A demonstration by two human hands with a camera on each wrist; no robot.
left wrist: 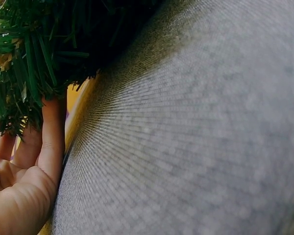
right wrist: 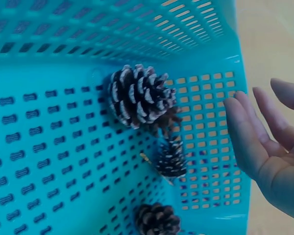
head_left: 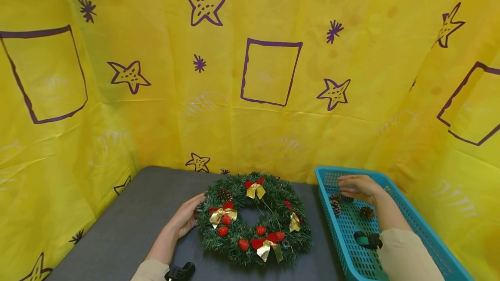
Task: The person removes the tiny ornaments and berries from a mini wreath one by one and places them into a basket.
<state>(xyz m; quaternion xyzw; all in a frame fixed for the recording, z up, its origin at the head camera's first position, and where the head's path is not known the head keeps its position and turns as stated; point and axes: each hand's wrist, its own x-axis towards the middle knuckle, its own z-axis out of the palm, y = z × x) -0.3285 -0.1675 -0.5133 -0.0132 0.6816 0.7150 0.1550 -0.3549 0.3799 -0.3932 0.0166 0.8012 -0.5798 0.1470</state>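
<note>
A round green wreath (head_left: 250, 255) with red-and-gold bows, red berries and a pine cone (head_left: 225, 194) lies on the dark grey table. My left hand (head_left: 186, 218) is at its left side; in the left wrist view the fairly straight fingers (left wrist: 52, 139) reach the green needles, which hide their tips. My right hand (head_left: 361, 188) hovers over the far part of a blue perforated basket (head_left: 343, 246), fingers loosely bent and holding nothing. Below it lie several pine cones: a large white-tipped one (right wrist: 139, 97), a small dark one (right wrist: 170, 159) with a gold string, and a brown one (right wrist: 158, 220).
The basket stands at the table's right, its rim (head_left: 425, 233) running toward me. A yellow curtain (head_left: 273, 142) with purple drawings encloses the back and sides. Grey tabletop (head_left: 117, 246) stretches left of the wreath.
</note>
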